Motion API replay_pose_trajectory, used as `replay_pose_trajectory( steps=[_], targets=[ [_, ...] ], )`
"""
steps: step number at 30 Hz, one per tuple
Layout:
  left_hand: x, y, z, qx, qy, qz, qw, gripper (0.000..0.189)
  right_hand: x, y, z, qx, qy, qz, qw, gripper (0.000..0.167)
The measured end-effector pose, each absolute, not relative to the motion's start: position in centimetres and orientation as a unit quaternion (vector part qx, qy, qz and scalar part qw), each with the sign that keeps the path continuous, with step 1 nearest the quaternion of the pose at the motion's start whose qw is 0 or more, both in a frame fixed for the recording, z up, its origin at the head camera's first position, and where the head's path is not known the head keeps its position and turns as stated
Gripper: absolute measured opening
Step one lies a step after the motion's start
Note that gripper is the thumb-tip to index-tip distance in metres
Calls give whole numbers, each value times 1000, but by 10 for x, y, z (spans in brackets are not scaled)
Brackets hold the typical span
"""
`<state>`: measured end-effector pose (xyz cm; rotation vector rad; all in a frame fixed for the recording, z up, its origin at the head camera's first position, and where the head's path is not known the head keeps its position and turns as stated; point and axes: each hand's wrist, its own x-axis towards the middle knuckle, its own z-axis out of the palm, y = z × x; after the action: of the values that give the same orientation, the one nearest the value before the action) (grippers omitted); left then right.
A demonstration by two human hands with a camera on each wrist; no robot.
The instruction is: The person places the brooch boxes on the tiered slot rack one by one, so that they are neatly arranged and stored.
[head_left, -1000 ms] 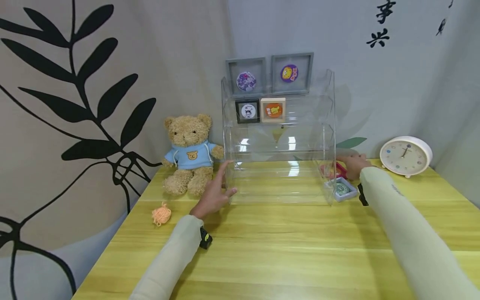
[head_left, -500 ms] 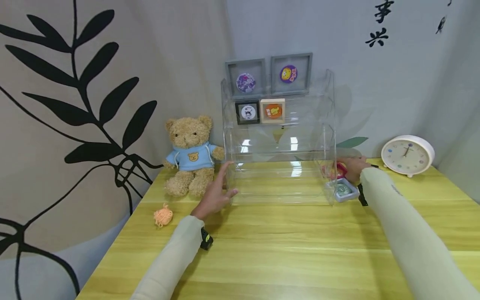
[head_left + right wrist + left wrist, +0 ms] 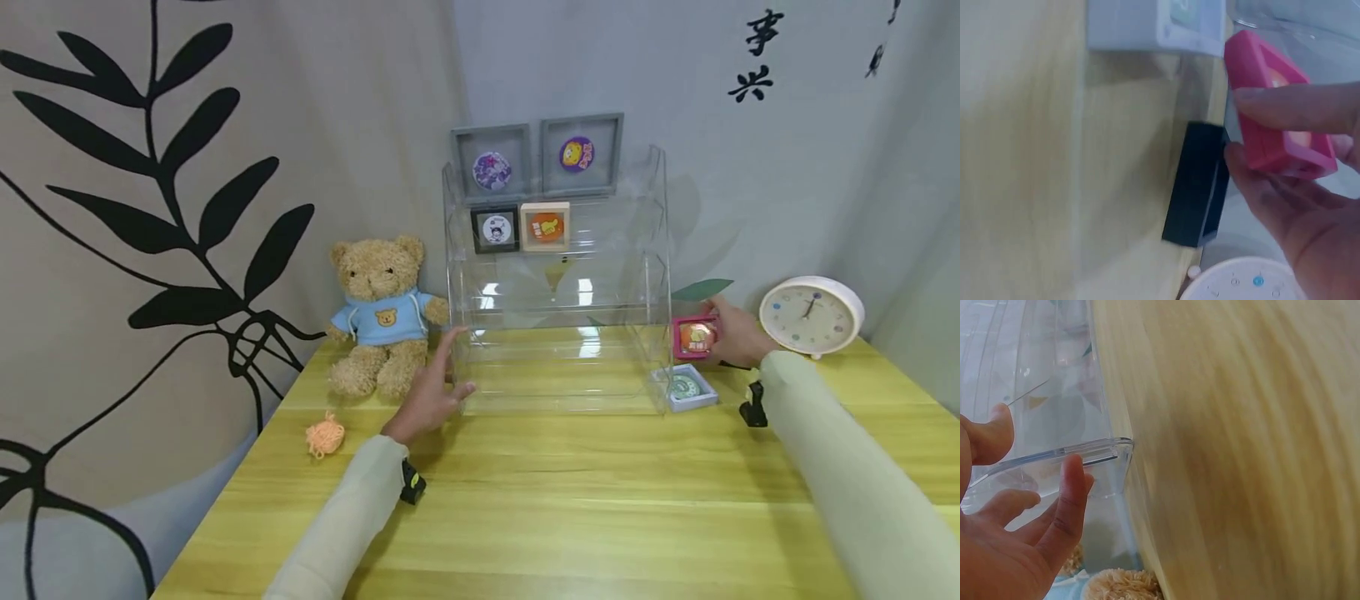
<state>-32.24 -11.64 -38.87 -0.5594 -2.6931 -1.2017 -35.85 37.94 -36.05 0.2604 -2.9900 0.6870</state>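
Observation:
A pink frame (image 3: 695, 337) with an orange badge is pinched by my right hand (image 3: 741, 333), just right of the clear tiered shelf (image 3: 555, 367). The right wrist view shows thumb and fingers on the edges of the pink frame (image 3: 1266, 119); a black frame (image 3: 1194, 184) stands close below the fingers. A pale lilac frame (image 3: 690, 388) lies at the shelf's right front corner. My left hand (image 3: 427, 396) is at the shelf's left side, fingers extended. In the left wrist view its fingers (image 3: 1069, 506) lie along the clear side panel (image 3: 1085, 450), thumb held apart.
Two grey frames (image 3: 492, 167) stand on the top tier, with a small black frame (image 3: 495, 229) and a beige frame (image 3: 545, 227) below. A teddy bear (image 3: 381, 317) sits left of the shelf, near an orange yarn ball (image 3: 325, 435). A white clock (image 3: 812, 314) stands at right.
My right hand has drawn back to the right and lifted the pink frame, turning its face toward me. The lilac frame shows more fully. My left hand stays at the shelf's side.

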Motion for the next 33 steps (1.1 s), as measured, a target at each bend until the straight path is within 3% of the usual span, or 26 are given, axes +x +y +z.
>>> replay_pose_trajectory(
  steps=[5,8,12,19,26,33],
  targets=[
    [-323,-116,-389,-183,-897,-397,71,91,-337,390,-354,45,-953,296,52,88],
    [-323,-115,-391,-185,-893,-404,69,91,-327,396,-356,39,-893,445,43,83],
    [-323,-115,-391,-184,-889,-414,60,92,-316,399,-357,53,-744,666,17,72],
    [-322,-117,-390,-182,-892,-410,61,93,-302,383,-333,125,-585,800,39,69],
    [-323,-115,-390,-173,-896,-405,63,93,-297,357,-283,161,-577,798,69,65],
    [-323,-117,-389,-176,-896,-403,59,92,-301,323,-238,147,-730,649,156,67]
  ],
)
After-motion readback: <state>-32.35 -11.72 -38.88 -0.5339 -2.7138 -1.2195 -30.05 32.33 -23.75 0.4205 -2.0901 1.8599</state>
